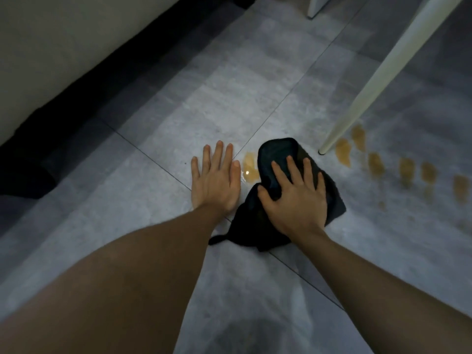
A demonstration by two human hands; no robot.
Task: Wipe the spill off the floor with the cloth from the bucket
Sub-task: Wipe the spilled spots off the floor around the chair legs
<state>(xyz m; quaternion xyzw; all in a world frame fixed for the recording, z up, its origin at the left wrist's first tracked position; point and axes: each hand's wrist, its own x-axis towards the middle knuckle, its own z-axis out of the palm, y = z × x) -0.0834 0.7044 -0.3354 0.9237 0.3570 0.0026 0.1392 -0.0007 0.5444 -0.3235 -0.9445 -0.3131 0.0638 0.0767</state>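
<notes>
A dark cloth (275, 152) lies crumpled on the grey tiled floor (143, 226). My right hand (293, 198) presses flat on top of it, fingers spread and gripping the fabric. My left hand (214, 177) rests palm down on the bare floor just left of the cloth, fingers apart, holding nothing. An amber puddle (249, 167) of the spill shows between my left hand and the cloth. A trail of several more amber patches (375, 163) runs to the right across the floor. No bucket is in view.
A white tapered furniture leg (383, 75) slants down to the floor just right of the cloth, its foot beside the spill trail. A second white leg (315, 6) stands at the top. A pale cabinet with a dark base (84, 80) runs along the left.
</notes>
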